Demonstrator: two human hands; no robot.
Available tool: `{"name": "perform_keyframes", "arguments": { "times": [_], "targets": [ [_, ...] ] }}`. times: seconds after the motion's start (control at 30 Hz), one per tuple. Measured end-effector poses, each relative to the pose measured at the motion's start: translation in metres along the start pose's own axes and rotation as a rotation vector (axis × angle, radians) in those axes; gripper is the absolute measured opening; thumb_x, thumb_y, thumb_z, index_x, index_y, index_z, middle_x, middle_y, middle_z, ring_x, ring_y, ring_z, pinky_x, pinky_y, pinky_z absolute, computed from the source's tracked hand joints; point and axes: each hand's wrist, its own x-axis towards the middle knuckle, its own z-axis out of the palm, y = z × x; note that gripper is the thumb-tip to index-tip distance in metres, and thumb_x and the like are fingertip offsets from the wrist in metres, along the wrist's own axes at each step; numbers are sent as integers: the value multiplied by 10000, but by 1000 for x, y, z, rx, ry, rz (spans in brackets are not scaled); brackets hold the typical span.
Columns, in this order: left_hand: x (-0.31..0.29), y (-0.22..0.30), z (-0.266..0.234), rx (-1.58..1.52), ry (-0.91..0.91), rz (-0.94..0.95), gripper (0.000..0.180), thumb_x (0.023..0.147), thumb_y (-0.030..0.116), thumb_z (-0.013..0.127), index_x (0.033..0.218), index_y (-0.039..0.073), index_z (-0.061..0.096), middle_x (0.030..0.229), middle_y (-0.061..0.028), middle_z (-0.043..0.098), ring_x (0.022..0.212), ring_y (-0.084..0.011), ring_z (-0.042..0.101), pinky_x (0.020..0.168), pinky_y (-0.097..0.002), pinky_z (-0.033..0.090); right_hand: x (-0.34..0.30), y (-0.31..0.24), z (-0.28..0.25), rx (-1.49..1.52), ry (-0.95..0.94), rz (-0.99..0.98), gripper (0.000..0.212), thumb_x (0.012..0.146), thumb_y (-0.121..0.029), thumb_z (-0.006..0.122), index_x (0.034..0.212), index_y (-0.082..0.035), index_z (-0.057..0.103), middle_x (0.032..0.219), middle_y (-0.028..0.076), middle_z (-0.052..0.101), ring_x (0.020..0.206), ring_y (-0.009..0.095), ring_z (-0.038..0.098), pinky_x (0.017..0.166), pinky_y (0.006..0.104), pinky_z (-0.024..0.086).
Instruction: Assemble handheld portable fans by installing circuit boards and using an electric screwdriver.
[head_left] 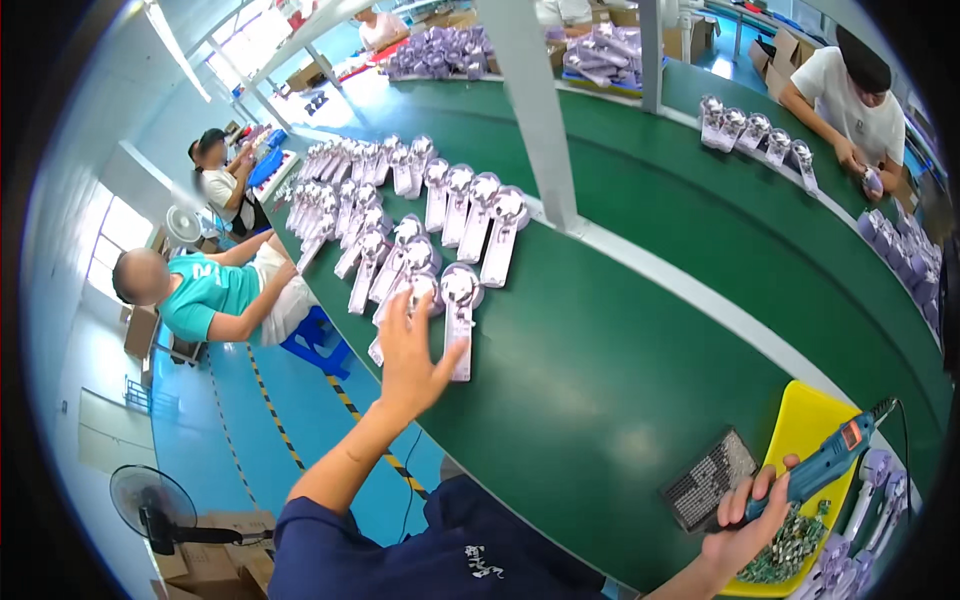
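My left hand [412, 352] reaches out over the green conveyor belt [600, 360], fingers spread. It touches the lower end of a lilac handheld fan part [459, 312] with a round silver head. More such parts [400, 262] lie overlapped in a row just beyond it. My right hand [745, 520] grips a blue electric screwdriver [822, 463] at the lower right, above a yellow tray [800, 430] holding small green circuit boards [785, 556].
A dark grid-patterned pad [708, 480] lies beside the tray. Lilac parts [870, 510] sit to the right of it. A white post [535, 110] rises from the belt. One person [205, 295] works at the left and another [850, 100] at the far right beside silver-headed parts [755, 130].
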Motion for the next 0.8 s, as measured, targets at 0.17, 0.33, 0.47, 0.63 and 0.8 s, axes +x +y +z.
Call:
{"name": "perform_keyframes", "arguments": {
  "times": [0.17, 0.33, 0.47, 0.63, 0.8],
  "targets": [
    [-18, -27, 20, -84, 58, -100, 498, 860, 280, 702, 1254, 19, 545, 1016, -97, 583, 1005, -281, 521, 875, -428, 369, -8, 0, 0, -36, -50, -44, 274, 1017, -230, 493, 1256, -103, 450, 759, -8, 406, 448, 46, 343, 346, 194, 281],
    [19, -11, 46, -361, -75, 109, 428, 798, 144, 744, 1184, 21, 603, 921, -141, 589, 896, -311, 576, 778, -391, 468, -10, -7, -6, -90, -67, -120, 289, 1005, -209, 510, 1263, -96, 450, 752, 3, 409, 457, 68, 362, 349, 213, 295],
    [29, -8, 71, -489, -150, 83, 230, 860, 105, 661, 1065, 4, 647, 940, -171, 623, 890, -340, 594, 810, -406, 477, -11, -18, -36, -56, -41, -74, 325, 970, -175, 570, 1270, -87, 480, 731, 0, 432, 443, 87, 395, 362, 231, 293],
    [24, -29, 66, -534, -65, 191, 77, 926, 14, 587, 941, -54, 621, 942, -142, 538, 885, -292, 549, 801, -349, 442, 1, -64, -63, -348, 122, -170, 295, 939, -169, 634, 1170, -42, 501, 729, 11, 494, 445, 83, 463, 375, 247, 346],
    [11, 18, 67, -724, -260, 334, 19, 918, -22, 533, 920, -39, 539, 1045, -149, 520, 869, -258, 536, 749, -315, 444, 3, -129, -149, -1016, 362, -356, 285, 880, -155, 695, 1092, -27, 554, 783, 29, 616, 429, 56, 462, 370, 214, 348]
  ]
}}
